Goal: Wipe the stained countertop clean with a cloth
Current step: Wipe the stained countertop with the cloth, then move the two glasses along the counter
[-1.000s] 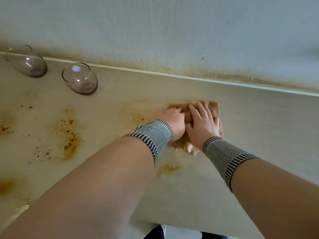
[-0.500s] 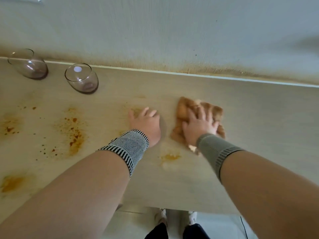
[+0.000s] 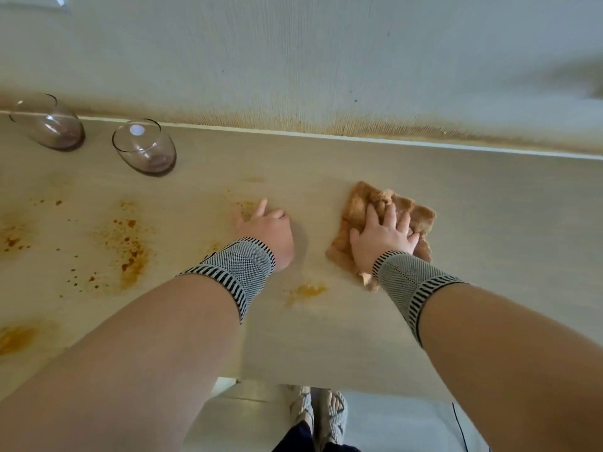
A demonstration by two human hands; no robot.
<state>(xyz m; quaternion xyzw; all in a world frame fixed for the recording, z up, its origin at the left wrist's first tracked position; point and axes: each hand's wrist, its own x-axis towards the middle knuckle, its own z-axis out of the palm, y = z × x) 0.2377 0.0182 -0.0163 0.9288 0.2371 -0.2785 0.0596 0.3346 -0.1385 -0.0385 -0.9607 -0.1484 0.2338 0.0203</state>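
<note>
A brown, stained cloth [image 3: 360, 208] lies crumpled on the beige countertop [image 3: 489, 223], right of centre. My right hand [image 3: 383, 239] presses flat on it with fingers spread. My left hand [image 3: 266, 231] rests on the bare counter to the left of the cloth, fingers partly curled, holding nothing. Orange-brown stains mark the counter: one small patch [image 3: 306, 290] between my wrists, a large spattered one [image 3: 129, 244] further left, others at the left edge [image 3: 14, 336]. A faint smear [image 3: 244, 205] shows by my left fingertips.
Two clear stemless glasses stand at the back left, one [image 3: 145, 146] nearer, one [image 3: 49, 123] at the far corner. The wall [image 3: 326, 60] behind has a brownish stained band along its base. The counter's front edge is near; feet in sandals [image 3: 321, 415] show below.
My left hand came off the cloth and moved left onto the bare counter. My right hand stayed pressed on the cloth, which shifted slightly right.
</note>
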